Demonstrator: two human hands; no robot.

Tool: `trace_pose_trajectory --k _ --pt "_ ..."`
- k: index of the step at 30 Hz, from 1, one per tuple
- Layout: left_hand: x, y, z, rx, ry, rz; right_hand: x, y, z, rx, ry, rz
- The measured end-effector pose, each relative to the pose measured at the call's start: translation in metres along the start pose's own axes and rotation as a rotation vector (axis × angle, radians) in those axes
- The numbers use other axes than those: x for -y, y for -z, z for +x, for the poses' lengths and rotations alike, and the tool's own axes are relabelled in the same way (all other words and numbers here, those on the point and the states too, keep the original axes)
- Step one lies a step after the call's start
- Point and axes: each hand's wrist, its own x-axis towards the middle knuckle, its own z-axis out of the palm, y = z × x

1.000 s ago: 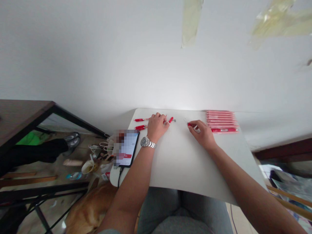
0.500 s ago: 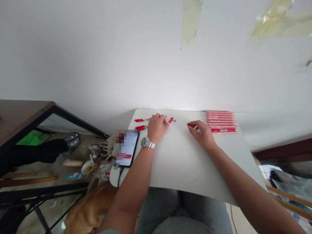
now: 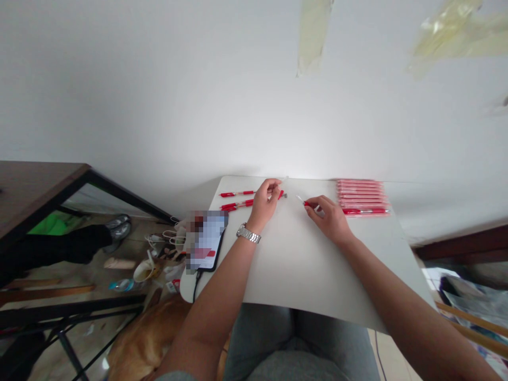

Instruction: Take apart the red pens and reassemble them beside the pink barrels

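My left hand (image 3: 266, 202), with a metal watch on its wrist, pinches a small clear tube-like pen part (image 3: 286, 180) that points up and to the right. Between the fingers of my right hand (image 3: 327, 216) is a red pen body (image 3: 306, 203), its clear end (image 3: 299, 198) facing left; most of it is hidden in the grip. A short red pen grip (image 3: 281, 194) lies on the white table (image 3: 293, 264) just beside my left fingers, a tiny grey piece (image 3: 285, 196) at its end. Several red pens (image 3: 237, 205) lie left of my left hand.
Behind my right hand is a row of pink-red pens (image 3: 360, 191), with one darker red pen (image 3: 367, 211) at its near side. A phone (image 3: 208, 246) with a cable lies at the table's left edge. The wall borders the back; a brown dog (image 3: 146, 333) lies below left.
My left hand has lifted and moved right, away from the red pens, and now holds up a clear part. My right hand stays nearly in place, its pen's clear end showing more plainly.
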Motion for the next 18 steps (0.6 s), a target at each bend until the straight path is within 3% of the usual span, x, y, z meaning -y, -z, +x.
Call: trace_pose_trajectory --k 8,18 --pt "-0.011 -0.014 -0.008 0.046 0.242 -0.438 0.000 -0.001 0.000 0.018 -0.005 -0.011" --pt "-0.008 -0.022 -0.011 0.135 0.324 -0.550 0.003 0.001 0.000 0.007 -0.003 -0.007"
